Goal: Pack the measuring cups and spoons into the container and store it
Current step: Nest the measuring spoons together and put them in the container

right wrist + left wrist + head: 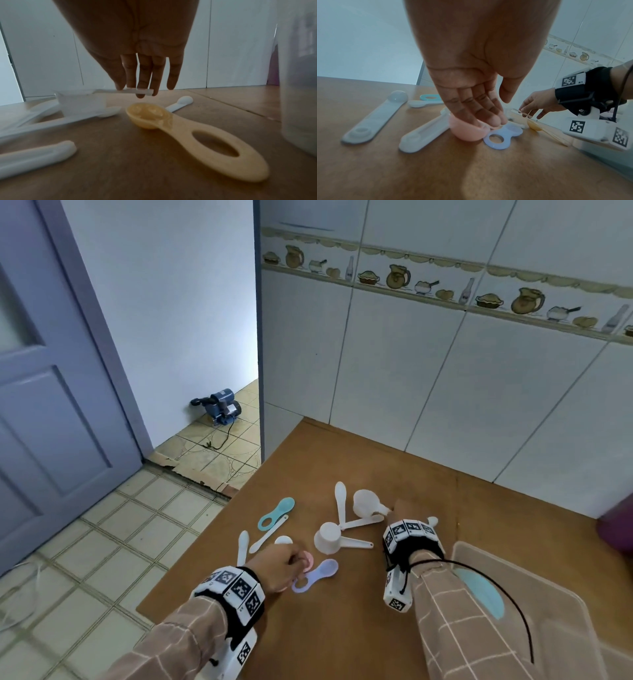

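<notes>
Several measuring cups and spoons lie scattered on a brown table (342,628). My left hand (286,561) (500,113) reaches down with fairly straight fingers, the tips touching the bowl of a pink spoon (467,133) (308,559); the thumb stays apart. A purple spoon (320,573) (501,136) lies right beside it. My right hand (397,510) (135,91) pinches the handle of a white measuring cup (364,503) (82,103). A yellow spoon (188,129) lies below that hand. The clear container (496,544) (300,81) stands at the right with a light-blue piece (483,590) in it.
A second white cup (329,537), a teal spoon (277,511) and several white spoons (340,501) lie between the hands. A tiled wall (445,371) backs the table. A purple object (616,529) sits at the far right edge. The floor drops off to the left.
</notes>
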